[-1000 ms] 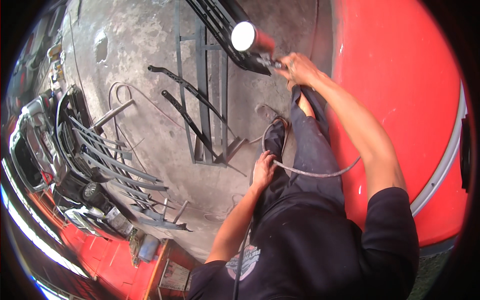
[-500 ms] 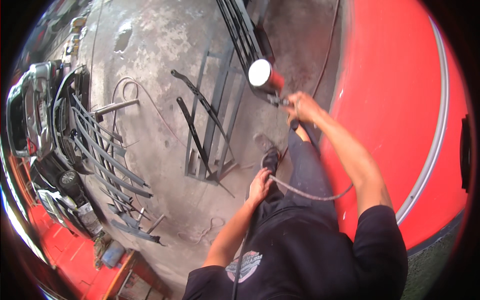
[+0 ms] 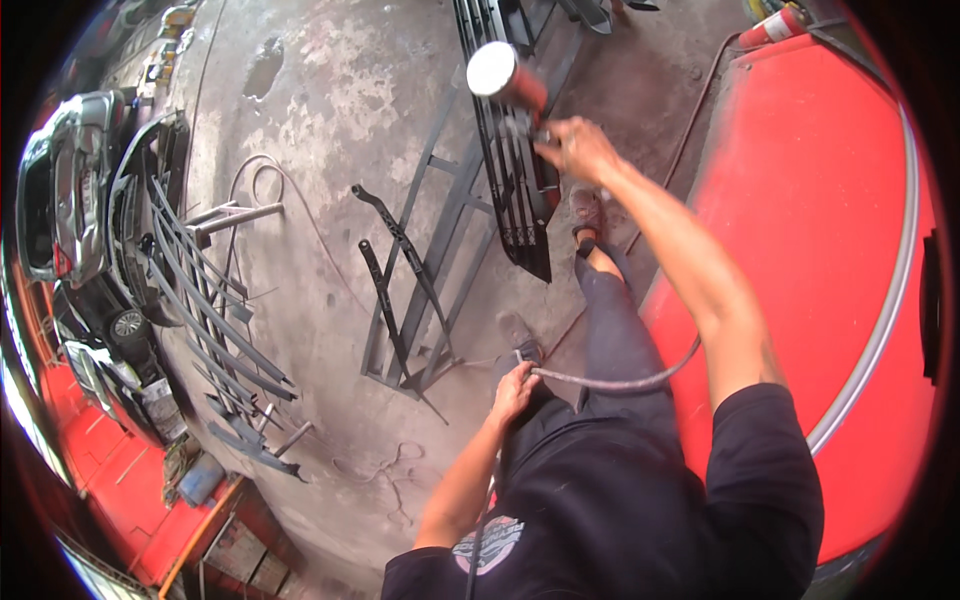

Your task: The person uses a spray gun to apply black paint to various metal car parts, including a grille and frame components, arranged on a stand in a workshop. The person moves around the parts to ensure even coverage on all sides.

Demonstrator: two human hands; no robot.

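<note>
My right hand (image 3: 583, 150) is wrapped round the handle of a spray gun (image 3: 522, 92), which has a white-topped, reddish cup. The gun is over a long black slatted grille (image 3: 525, 205), and motion smears its outline. Grey metal stand bars (image 3: 452, 165) lie under and beside the grille. Low in front of my body, my left hand (image 3: 513, 388) is closed on a hose (image 3: 610, 383). From there the hose curves right, beneath my right forearm. Where it joins the gun is hidden.
A red vehicle panel (image 3: 800, 230) with a grey trim strip (image 3: 880, 320) fills the right side. Two thin black arms (image 3: 385, 290) lean on the stand. At left are a rack of curved dark strips (image 3: 210, 310) and bumpers (image 3: 140, 200). A loose hose (image 3: 310, 215) lies on the floor.
My right hand and the spray gun have moved up and left, along the grille. My view has shifted, showing more of the grille's near end. The left hand keeps its hold on the hose.
</note>
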